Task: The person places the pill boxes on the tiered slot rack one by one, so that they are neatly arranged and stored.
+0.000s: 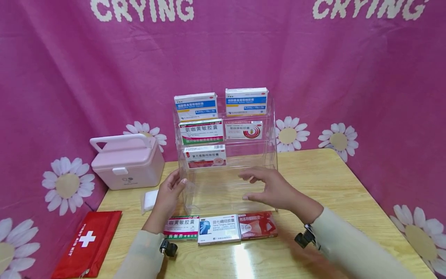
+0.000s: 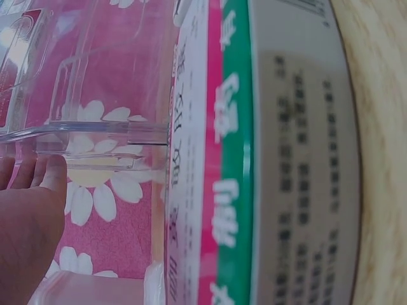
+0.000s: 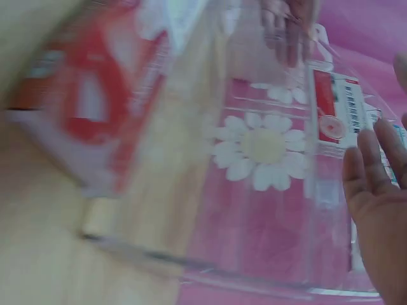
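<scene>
A clear display rack [image 1: 223, 193] stands upright, with several medicine boxes on its upper tiers. My left hand [image 1: 169, 193] holds the rack's left edge, its thumb towards the front. My right hand [image 1: 275, 188] is held before the rack's lower right part, thumb and fingers apart with nothing between them. In the right wrist view, a red-and-white box [image 3: 332, 117] shows on the rack beyond the fingers. Before the rack lie a green-and-pink box [image 1: 182, 228], a white-and-blue box [image 1: 219, 229] and a red box [image 1: 257, 224].
A pink lidded case [image 1: 127, 166] with a handle stands at the back left. By it lies a small white packet [image 1: 150, 200]. A red first aid pouch [image 1: 88, 244] is at the table's left edge. A pink flowered cloth [image 1: 223, 50] hangs behind the wooden table [image 1: 313, 174].
</scene>
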Demonstrator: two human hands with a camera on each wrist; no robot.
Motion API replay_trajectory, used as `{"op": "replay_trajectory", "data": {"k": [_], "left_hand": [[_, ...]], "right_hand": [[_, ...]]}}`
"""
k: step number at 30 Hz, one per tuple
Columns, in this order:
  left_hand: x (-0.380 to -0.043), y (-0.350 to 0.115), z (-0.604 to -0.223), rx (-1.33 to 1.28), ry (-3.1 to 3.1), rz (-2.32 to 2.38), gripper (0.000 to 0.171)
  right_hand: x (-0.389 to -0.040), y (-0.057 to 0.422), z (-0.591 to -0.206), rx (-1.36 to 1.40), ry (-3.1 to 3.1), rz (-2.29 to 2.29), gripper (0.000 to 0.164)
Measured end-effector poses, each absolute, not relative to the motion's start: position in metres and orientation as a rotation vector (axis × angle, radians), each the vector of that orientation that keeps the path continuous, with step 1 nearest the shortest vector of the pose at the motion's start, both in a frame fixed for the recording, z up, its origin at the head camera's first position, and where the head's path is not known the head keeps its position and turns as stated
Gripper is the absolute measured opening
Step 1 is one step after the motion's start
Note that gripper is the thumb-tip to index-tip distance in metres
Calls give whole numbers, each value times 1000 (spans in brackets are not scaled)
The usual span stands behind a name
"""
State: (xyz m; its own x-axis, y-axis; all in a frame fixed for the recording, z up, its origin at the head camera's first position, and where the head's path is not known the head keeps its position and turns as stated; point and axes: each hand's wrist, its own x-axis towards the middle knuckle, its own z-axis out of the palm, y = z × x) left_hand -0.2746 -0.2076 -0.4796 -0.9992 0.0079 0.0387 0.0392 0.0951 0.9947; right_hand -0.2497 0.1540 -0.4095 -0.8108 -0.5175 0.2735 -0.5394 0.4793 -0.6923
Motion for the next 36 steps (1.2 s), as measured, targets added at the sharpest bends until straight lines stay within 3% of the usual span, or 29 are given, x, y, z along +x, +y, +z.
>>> {"op": "replay_trajectory", "data": {"k": [9, 17, 36], "left_hand": [[-276, -210, -480, -75, -2309, -2120, 58], [-275, -210, -479, -55, -2314, -2108, 58], [-275, -210, -480, -67, -2279, -2129, 59]], "right_hand": [[-219, 190, -455, 1038, -2867, 1321, 49], [-204, 216, -490, 946, -2991, 1156, 59], [-208, 219, -499, 981, -3045, 845, 54]]}}
